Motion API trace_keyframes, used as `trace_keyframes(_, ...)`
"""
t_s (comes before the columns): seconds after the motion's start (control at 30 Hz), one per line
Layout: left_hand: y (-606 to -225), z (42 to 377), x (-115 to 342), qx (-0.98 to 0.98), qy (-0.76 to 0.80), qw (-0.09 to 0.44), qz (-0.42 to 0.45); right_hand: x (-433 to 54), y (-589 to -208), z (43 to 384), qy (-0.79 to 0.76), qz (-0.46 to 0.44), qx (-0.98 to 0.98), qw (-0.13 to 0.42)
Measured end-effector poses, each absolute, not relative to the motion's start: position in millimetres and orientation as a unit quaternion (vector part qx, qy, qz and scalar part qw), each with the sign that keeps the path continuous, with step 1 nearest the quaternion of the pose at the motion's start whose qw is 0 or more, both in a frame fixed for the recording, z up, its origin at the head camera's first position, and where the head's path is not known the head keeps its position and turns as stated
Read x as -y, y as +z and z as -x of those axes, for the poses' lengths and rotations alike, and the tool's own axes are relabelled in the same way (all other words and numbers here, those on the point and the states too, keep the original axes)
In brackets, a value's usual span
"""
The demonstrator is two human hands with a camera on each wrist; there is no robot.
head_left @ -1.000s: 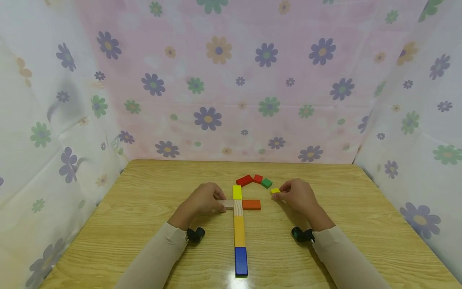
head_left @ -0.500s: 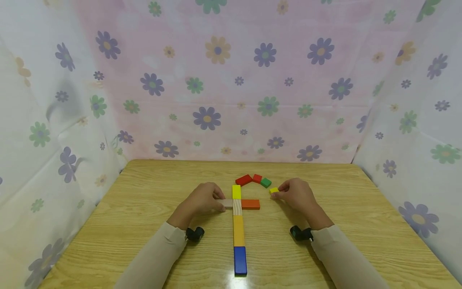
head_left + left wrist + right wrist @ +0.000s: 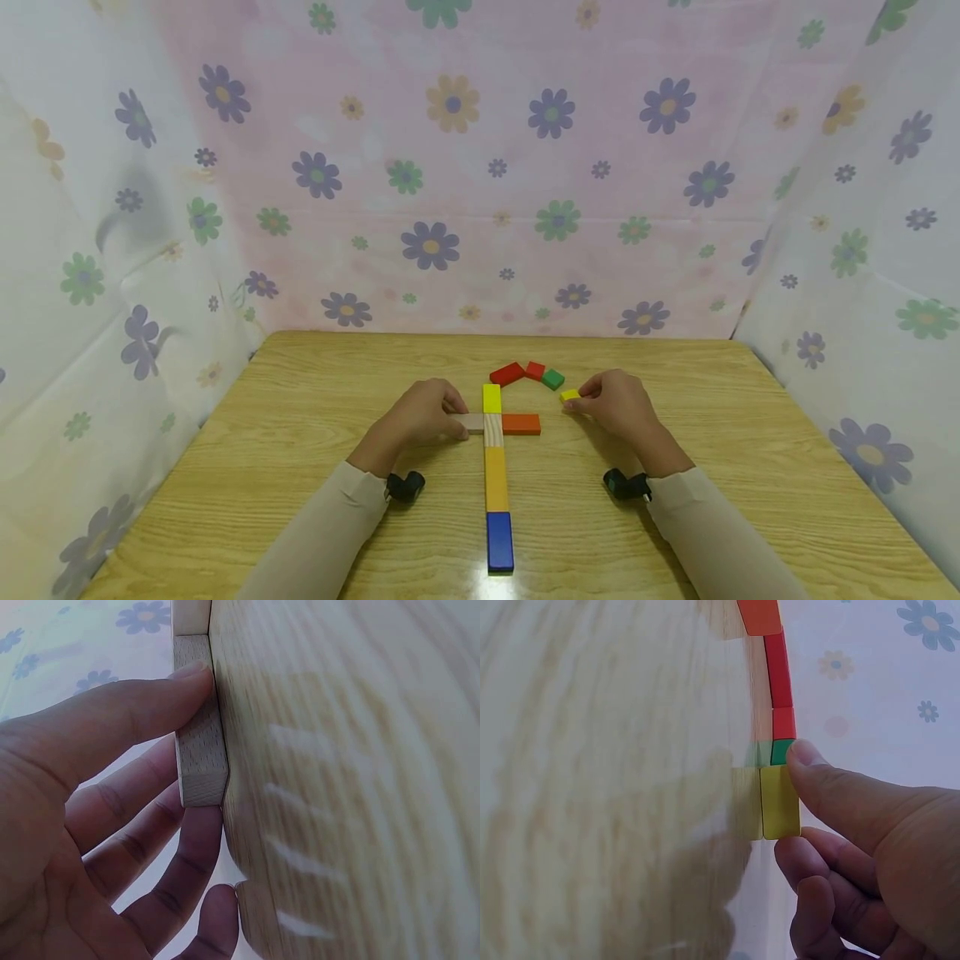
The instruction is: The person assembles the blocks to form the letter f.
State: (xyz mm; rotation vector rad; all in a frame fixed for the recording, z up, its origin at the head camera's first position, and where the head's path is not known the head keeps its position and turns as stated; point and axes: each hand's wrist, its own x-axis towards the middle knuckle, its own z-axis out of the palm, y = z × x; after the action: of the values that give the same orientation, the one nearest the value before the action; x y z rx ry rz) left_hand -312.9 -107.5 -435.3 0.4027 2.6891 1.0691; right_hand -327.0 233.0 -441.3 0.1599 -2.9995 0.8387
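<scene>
My left hand (image 3: 426, 414) grips a pale wooden block (image 3: 201, 739) between thumb and fingers. That block lies flat, its right end against the light wood-grained block (image 3: 492, 430) in the middle of a row. To the right, my right hand (image 3: 618, 404) pinches a small yellow block (image 3: 781, 802) lying on the table. In the head view this yellow block is a little apart from a green block (image 3: 553, 379), the last of a curved line with a small red block (image 3: 535, 371) and a longer red block (image 3: 507, 374).
The upright row also has a yellow block (image 3: 491, 398) at its top, an orange-yellow block (image 3: 497, 479) and a blue block (image 3: 499, 542) nearest me. An orange block (image 3: 521, 424) extends rightward from it. Flowered cloth (image 3: 480, 167) encloses the wooden table (image 3: 315, 358).
The whole head view has shifted very slightly. Both hands keep their holds, and the blocks stay in the same arrangement.
</scene>
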Motion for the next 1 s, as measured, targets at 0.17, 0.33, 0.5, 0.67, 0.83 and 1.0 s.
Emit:
trace_keyframes(0.17, -435.2, 312.4, 107.3, -0.915, 0.363, 0.109, -0.137, -233.4, -441.9, 326.9, 0.274, -0.053, 0.96, 0.009)
trace_keyframes(0.33, -435.7, 312.6, 107.5, -0.915, 0.365, 0.112, -0.133, -233.8, -441.8, 327.4, 0.277, -0.054, 0.959, 0.009)
trace_keyframes(0.5, -435.0, 312.1, 107.5, -0.914, 0.367, 0.113, -0.129, -233.6, -442.1, 328.0, 0.279, -0.056, 0.959, 0.01)
trace_keyframes(0.67, -434.4, 313.0, 106.8, -0.914, 0.366, 0.111, -0.134, -233.5, -441.9, 328.3, 0.28, -0.057, 0.958, 0.012)
trace_keyframes(0.83, -434.0, 313.2, 106.3, -0.915, 0.363, 0.109, -0.136, -233.4, -441.9, 328.3, 0.278, -0.062, 0.959, 0.016)
trace_keyframes(1.0, -433.3, 312.7, 106.5, -0.916, 0.364, 0.111, -0.131, -233.0, -442.3, 328.4, 0.277, -0.067, 0.958, 0.017)
